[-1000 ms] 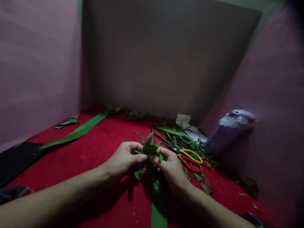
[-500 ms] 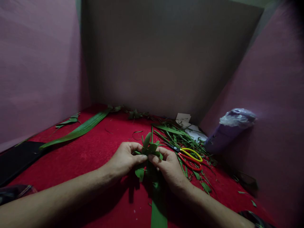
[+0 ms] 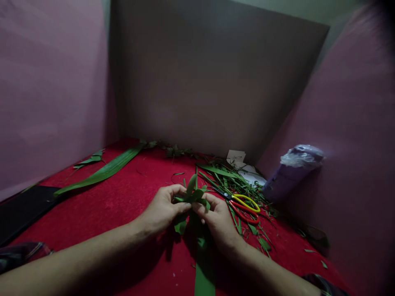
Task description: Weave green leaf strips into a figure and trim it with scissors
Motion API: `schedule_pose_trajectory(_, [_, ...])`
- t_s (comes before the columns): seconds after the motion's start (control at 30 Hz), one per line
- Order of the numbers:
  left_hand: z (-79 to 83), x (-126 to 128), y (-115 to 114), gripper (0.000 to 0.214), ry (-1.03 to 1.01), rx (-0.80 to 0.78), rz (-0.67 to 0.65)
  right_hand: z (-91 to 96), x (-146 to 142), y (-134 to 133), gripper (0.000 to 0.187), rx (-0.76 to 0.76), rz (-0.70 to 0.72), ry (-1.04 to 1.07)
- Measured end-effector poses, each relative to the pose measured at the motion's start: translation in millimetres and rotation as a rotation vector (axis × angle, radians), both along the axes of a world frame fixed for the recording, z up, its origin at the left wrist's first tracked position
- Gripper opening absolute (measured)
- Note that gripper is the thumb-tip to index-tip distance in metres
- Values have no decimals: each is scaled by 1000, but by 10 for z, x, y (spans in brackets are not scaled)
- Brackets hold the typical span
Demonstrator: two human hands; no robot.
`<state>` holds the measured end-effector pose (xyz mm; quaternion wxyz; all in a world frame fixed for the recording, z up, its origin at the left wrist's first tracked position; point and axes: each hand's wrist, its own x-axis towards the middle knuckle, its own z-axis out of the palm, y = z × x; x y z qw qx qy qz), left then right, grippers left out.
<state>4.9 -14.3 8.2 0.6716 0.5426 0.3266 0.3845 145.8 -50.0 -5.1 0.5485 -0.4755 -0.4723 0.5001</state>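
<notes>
At the middle of the red cloth (image 3: pixel 123 201), just above its surface, held a folded leaf piece (image 3: pixel 194 193) between both hands. Pinched its left side with thumb and forefinger of the left hand (image 3: pixel 162 207), closed firmly on the green folds. Gripped its right side in the same manner with the right hand (image 3: pixel 217 218), fingertips (image 3: pixel 199 209) pressed on the leaf and almost meeting those of the left. Had several pointed leaf ends sticking up and outward from the pinch. Below the hands, saw a wide leaf strip (image 3: pixel 204 267) running along the cloth toward the camera, beside the right wrist; could not tell whether joined to the folded piece. Just beside the right hand, on its right, saw scissors (image 3: pixel 245 204) with one yellow handle and one red handle, lying flat among thin leaf trimmings (image 3: pixel 228 174). Farther right, near the pink wall (image 3: pixel 354 123), noticed a purple roll (image 3: pixel 288 174) wrapped in clear plastic, tilted. Behind the trimmings, found a white paper card (image 3: pixel 236 156) close to the brown board (image 3: pixel 200 82). On the far left of the cloth, saw a long green leaf (image 3: pixel 101 172) lying diagonal, well apart from the hands, with small leaf pieces (image 3: pixel 89 159) near it and a black flat object (image 3: pixel 21 205) at the edge
</notes>
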Motion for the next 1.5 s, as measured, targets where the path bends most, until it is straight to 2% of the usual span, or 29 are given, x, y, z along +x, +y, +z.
schedule_pose_trajectory(0.17, [76, -46, 27, 26, 22, 51, -59, 0, 5, -4, 24, 66, -38, 54])
schedule_pose_trajectory(0.3, [47, -72, 87, 25, 54, 89, -47, -27, 21, 18, 22, 65, -60, 37])
schedule_pose_trajectory(0.53, [-53, -77, 145, 24, 29, 40, 3, -20, 22, 35, 22, 61, -48, -7])
schedule_pose_trajectory(0.7, [-29, -66, 106, 22, -1, -16, -41, 8, -12, 10, 25, -17, -48, 47])
schedule_pose_trajectory(0.83, [-24, -66, 90, 21, -35, -61, -72, 16, -23, -9, 30, -19, -20, 87])
schedule_pose_trajectory(0.93, [-18, -62, 87, 19, -61, -86, -78, 16, -24, -9, 26, -5, -24, 98])
schedule_pose_trajectory(1.03, [5, -54, 75, 16, -85, -117, -74, 10, -19, 4, 24, 27, -62, 60])
schedule_pose_trajectory(1.2, [56, -49, 64, 13, -55, -163, -37, -18, 5, 33, 27, 49, -29, 17])
schedule_pose_trajectory(1.33, [61, -54, 72, 12, -30, -160, -10, -74, 28, 65, 31, 44, -71, 34])
schedule_pose_trajectory(1.5, [37, -65, 91, 11, -31, -136, -24, -107, 47, 83, 34, 22, -48, 52])
